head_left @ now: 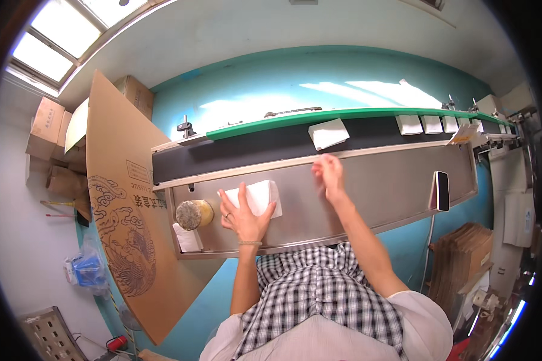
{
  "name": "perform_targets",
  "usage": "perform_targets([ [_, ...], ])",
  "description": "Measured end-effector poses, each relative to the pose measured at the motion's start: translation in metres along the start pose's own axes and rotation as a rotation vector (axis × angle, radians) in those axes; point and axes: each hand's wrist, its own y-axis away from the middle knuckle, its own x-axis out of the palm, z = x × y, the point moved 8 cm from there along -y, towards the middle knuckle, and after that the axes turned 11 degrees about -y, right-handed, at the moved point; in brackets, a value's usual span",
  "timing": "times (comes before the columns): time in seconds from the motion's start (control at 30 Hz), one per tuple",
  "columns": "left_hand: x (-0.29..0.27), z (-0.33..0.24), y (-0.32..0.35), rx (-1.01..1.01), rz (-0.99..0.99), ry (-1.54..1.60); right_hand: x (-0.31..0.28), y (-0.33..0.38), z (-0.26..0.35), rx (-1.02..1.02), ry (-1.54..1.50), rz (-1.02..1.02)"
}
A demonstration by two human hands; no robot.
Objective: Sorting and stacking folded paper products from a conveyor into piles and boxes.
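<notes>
Left hand (244, 212) sits centre-left of frame, palm down, fingers spread and pointing up-frame, thumb out to the left. Ring on one finger, thin bracelet at the wrist. Left forearm bare, rises near-vertical from lower centre. Right hand (328, 173) is higher, just right of centre, fingers loosely curled and open, gripping nothing. Right forearm bare, runs diagonally from lower right up to that hand, elbow bent. White sleeves at both shoulders, bottom of frame.

We stand at a packing line in a small factory: white packets (327, 133) ride a black conveyor belt (271, 144) past our steel bench (379, 186), with flattened cartons (123, 204) and stacked cardboard boxes (48, 129) along the walls.
</notes>
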Motion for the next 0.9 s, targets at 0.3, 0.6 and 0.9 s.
perform_targets([
  [0.3,0.005,-0.030,0.003,0.076,0.004,0.286,0.062,0.072,-0.015,-0.319,0.675,0.364],
  [0.6,0.001,-0.036,0.011,0.115,-0.026,0.078,0.041,0.063,-0.028,-0.132,0.702,0.533],
  [0.9,0.005,-0.039,0.007,0.115,-0.020,0.277,0.004,0.029,0.000,-0.187,0.337,0.191],
])
